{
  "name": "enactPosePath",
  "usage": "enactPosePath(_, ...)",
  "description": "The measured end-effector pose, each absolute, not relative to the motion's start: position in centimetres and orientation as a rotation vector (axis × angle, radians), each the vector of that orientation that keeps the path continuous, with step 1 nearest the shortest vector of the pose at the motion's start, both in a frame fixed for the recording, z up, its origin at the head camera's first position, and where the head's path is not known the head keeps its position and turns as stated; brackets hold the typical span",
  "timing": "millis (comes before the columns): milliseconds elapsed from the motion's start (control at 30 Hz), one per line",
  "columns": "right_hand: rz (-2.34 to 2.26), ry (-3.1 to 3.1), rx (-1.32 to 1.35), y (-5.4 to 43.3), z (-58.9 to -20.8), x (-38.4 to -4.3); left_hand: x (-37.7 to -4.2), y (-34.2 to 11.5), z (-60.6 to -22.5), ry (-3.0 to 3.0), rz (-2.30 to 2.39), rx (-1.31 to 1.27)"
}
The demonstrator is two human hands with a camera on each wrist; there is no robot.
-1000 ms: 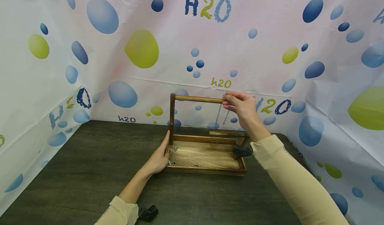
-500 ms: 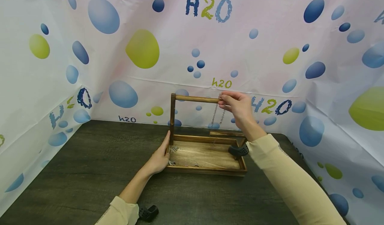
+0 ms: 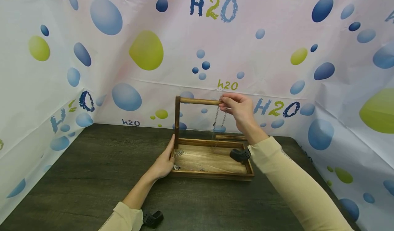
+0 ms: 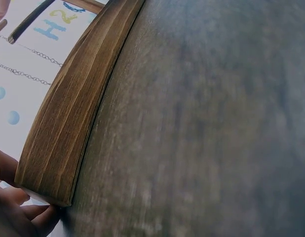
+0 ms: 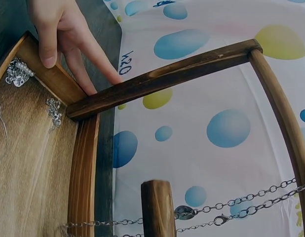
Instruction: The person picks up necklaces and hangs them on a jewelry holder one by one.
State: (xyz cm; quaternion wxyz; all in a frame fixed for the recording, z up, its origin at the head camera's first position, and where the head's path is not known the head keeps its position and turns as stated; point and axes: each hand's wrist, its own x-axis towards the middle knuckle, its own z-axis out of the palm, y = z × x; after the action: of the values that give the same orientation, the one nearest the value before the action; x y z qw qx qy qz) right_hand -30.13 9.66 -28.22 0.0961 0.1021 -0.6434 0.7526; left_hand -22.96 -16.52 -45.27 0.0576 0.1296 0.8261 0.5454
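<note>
A wooden jewelry stand stands on the table, with a shallow tray below and an upper bar on a post. My left hand holds the tray's left end, thumb over the rim; in the right wrist view the fingertips touch the post. At the upper bar's free end, my right hand pinches a silver chain necklace that hangs down in two strands. Its clasp and a dark bead show in the right wrist view. The right fingertips hide the bar's tip.
Small silver jewelry lies in the tray's left end, and a thin wire loop shows nearby. A shorter lower bar stands at the right, partly behind my right wrist. Dark wood tabletop surrounds the stand; a printed sheet hangs behind.
My right hand has slid left along the upper bar, carrying the necklace with it. The left hand and the stand have stayed in place.
</note>
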Motion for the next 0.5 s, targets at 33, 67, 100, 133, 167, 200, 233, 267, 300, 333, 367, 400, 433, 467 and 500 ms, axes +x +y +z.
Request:
enactPosePath(33,2.23,-1.91,0.307,9.6,-28.2,-30.1,-23.0,-16.5,-45.3,2.504,1.653,0.392)
enactPosePath(67,2.232,-1.911,0.308,9.4,-28.2,-30.1,-23.0,-16.5,-45.3,2.507,1.654,0.399)
enactPosePath(100,2.236,-1.909,0.31,9.3,-28.2,-30.1,-23.0,-16.5,-45.3,2.509,1.652,0.404)
enactPosePath(133,2.238,-1.908,0.31,9.1,-28.2,-30.1,-23.0,-16.5,-45.3,2.513,1.65,0.408)
enactPosePath(167,2.238,-1.907,0.311,9.0,-28.2,-30.2,-23.0,-16.5,-45.4,2.52,1.651,0.413)
enactPosePath(200,2.237,-1.906,0.308,8.8,-28.2,-30.1,-23.0,-16.5,-45.4,2.526,1.649,0.42)
enactPosePath(233,2.236,-1.905,0.308,8.7,-28.2,-30.1,-23.0,-16.5,-45.5,2.531,1.651,0.43)
enactPosePath(267,2.236,-1.902,0.304,8.5,-28.2,-30.1,-23.0,-16.6,-45.5,2.536,1.65,0.436)
enactPosePath(300,2.236,-1.901,0.303,8.4,-28.2,-30.1,-23.0,-16.6,-45.5,2.539,1.648,0.435)
enactPosePath(333,2.237,-1.9,0.304,8.3,-28.2,-30.1,-23.0,-16.6,-45.5,2.543,1.649,0.434)
enactPosePath(367,2.237,-1.9,0.303,8.2,-28.3,-30.1,-23.0,-16.6,-45.5,2.548,1.65,0.439)
enactPosePath(400,2.236,-1.901,0.304,8.1,-28.3,-30.1,-23.0,-16.6,-45.5,2.547,1.647,0.436)
enactPosePath(433,2.237,-1.9,0.301,8.0,-28.3,-30.1,-23.0,-16.7,-45.5,2.548,1.646,0.43)
enactPosePath(467,2.234,-1.904,0.303,8.0,-28.3,-30.1,-23.0,-16.7,-45.5,2.543,1.644,0.424)
enactPosePath(500,2.231,-1.911,0.306,7.9,-28.3,-30.1,-23.1,-16.7,-45.5,2.539,1.643,0.423)
